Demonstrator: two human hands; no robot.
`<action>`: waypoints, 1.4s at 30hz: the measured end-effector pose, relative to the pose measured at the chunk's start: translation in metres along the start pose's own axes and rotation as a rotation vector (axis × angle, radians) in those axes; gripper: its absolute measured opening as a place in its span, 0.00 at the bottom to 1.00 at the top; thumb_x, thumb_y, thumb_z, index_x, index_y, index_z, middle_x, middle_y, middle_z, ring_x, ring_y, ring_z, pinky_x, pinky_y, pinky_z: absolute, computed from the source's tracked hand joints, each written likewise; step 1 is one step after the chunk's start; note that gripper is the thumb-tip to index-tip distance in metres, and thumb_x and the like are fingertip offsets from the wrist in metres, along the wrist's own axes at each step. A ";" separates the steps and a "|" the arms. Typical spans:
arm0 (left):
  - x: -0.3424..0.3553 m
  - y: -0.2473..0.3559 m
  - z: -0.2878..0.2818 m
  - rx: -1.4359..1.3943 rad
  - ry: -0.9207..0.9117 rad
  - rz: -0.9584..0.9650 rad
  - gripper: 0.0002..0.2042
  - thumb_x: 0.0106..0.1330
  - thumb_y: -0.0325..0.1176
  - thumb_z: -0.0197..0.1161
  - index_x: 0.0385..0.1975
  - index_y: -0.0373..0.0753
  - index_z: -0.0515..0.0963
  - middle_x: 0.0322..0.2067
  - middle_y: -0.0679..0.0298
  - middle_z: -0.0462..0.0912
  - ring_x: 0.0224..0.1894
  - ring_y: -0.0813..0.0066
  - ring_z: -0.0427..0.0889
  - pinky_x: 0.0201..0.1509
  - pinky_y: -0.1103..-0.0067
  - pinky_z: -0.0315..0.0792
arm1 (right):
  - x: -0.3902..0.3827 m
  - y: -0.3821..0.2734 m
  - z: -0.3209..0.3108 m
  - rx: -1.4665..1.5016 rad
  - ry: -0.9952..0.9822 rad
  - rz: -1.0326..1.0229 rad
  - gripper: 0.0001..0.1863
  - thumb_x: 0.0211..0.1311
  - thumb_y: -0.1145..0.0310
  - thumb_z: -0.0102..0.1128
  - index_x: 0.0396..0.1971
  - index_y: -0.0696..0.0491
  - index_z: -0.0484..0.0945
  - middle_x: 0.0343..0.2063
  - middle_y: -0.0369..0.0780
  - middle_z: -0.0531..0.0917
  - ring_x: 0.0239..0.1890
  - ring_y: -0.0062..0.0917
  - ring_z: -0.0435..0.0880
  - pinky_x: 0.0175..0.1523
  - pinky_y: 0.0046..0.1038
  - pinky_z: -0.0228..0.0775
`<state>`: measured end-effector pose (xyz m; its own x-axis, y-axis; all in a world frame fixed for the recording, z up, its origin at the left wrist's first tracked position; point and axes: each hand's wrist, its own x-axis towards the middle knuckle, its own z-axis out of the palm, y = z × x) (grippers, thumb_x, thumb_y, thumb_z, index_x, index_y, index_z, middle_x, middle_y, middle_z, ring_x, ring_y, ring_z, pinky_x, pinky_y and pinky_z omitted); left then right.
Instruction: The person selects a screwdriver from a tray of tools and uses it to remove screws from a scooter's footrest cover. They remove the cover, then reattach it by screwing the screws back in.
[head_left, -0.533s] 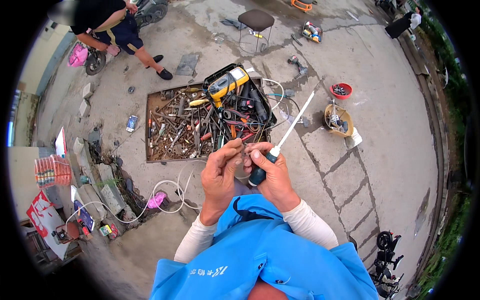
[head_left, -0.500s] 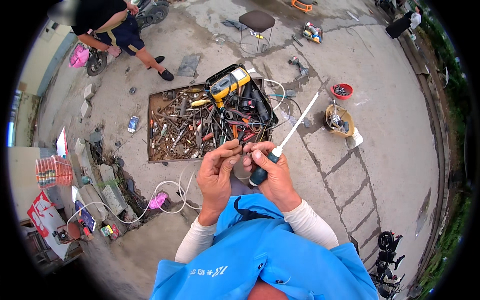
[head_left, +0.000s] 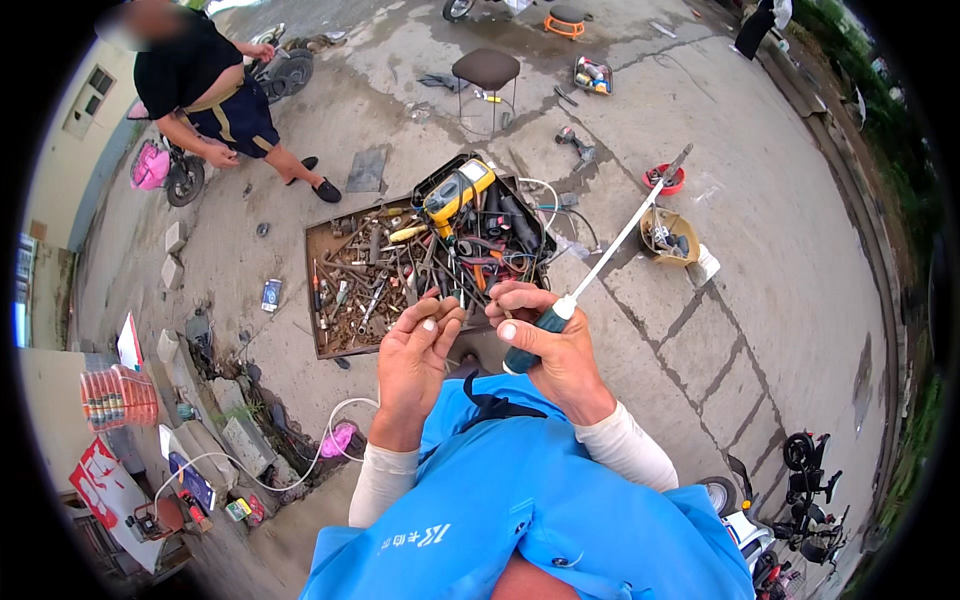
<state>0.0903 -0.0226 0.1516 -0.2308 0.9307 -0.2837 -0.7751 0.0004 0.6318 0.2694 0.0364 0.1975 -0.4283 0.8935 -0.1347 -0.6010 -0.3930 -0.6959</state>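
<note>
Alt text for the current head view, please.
A person's right hand grips a long green-handled tool; the left hand curls beside it, its contents unclear. Ahead, a tray of jumbled tools lies on pavement, with a yellow device on its far side. A bystander stands upper left.

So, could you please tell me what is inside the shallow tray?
The shallow tray holds jumbled tools and small metal parts; a black case topped by a yellow device covers its right side, hiding whatever lies beneath.
</note>
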 end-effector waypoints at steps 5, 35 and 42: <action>0.005 0.024 0.019 0.153 -0.125 0.038 0.09 0.76 0.29 0.52 0.48 0.31 0.71 0.50 0.45 0.80 0.48 0.62 0.85 0.52 0.74 0.82 | -0.004 0.003 0.008 -0.068 0.007 -0.071 0.12 0.57 0.84 0.67 0.42 0.59 0.81 0.49 0.44 0.80 0.47 0.24 0.82 0.53 0.26 0.76; 0.002 0.079 0.006 0.403 -0.266 0.177 0.10 0.62 0.21 0.68 0.43 0.31 0.81 0.39 0.63 0.84 0.41 0.79 0.81 0.52 0.79 0.76 | 0.004 0.018 0.071 -0.546 -0.079 -0.087 0.07 0.64 0.80 0.63 0.42 0.61 0.79 0.38 0.39 0.81 0.36 0.18 0.83 0.40 0.20 0.81; 0.007 0.086 0.008 0.601 -0.319 0.284 0.10 0.59 0.19 0.69 0.40 0.33 0.83 0.38 0.61 0.84 0.42 0.75 0.81 0.70 0.67 0.63 | 0.009 0.025 0.064 -0.671 -0.043 -0.186 0.07 0.62 0.76 0.67 0.39 0.58 0.81 0.35 0.37 0.84 0.34 0.15 0.82 0.35 0.19 0.77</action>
<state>0.0273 -0.0127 0.2097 -0.1217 0.9858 0.1156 -0.2333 -0.1416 0.9620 0.2072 0.0205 0.2241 -0.3934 0.9181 0.0472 -0.1259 -0.0029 -0.9920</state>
